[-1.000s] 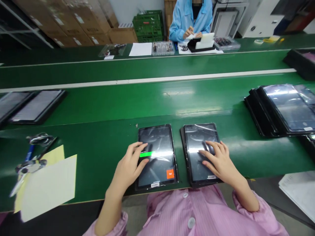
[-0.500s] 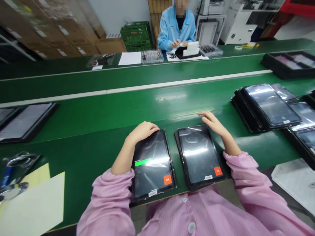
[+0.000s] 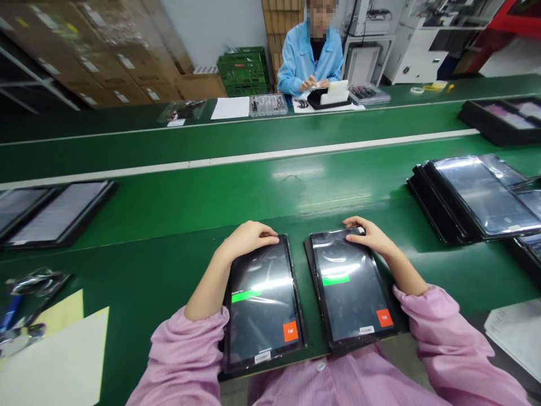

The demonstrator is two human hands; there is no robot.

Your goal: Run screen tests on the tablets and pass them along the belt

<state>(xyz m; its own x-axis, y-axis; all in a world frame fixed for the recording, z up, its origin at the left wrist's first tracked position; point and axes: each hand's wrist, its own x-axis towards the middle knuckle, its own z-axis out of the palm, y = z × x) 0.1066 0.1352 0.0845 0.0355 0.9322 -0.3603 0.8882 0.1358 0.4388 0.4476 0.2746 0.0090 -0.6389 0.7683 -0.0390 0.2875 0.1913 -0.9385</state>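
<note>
Two dark tablets lie side by side on the green bench in front of me. The left tablet [image 3: 262, 316] shows a green bar and an orange-red square marked "Fail". My left hand [image 3: 249, 241] curls over its top edge, thumb on the face and fingertips at the rim. On the right tablet [image 3: 353, 304] a similar green bar and red square are lit. My right hand [image 3: 369, 235] grips its upper right corner, thumb over the front and fingers bent round the top edge. A dark piece shows under the right tablet's left side.
Stacked tablets [image 3: 486, 197] stand at the right, and more tablets [image 3: 63, 214] at the left. Papers [image 3: 54, 361] and a blue-handled tool [image 3: 12, 313] lie at lower left. Across the bench a co-worker in blue [image 3: 310, 56] handles a device. A black tray [image 3: 499, 121] sits far right.
My right hand has come down from above the bench onto the right tablet's top edge. A green bar now shows on that tablet. My left hand keeps its place, its thumb more visible.
</note>
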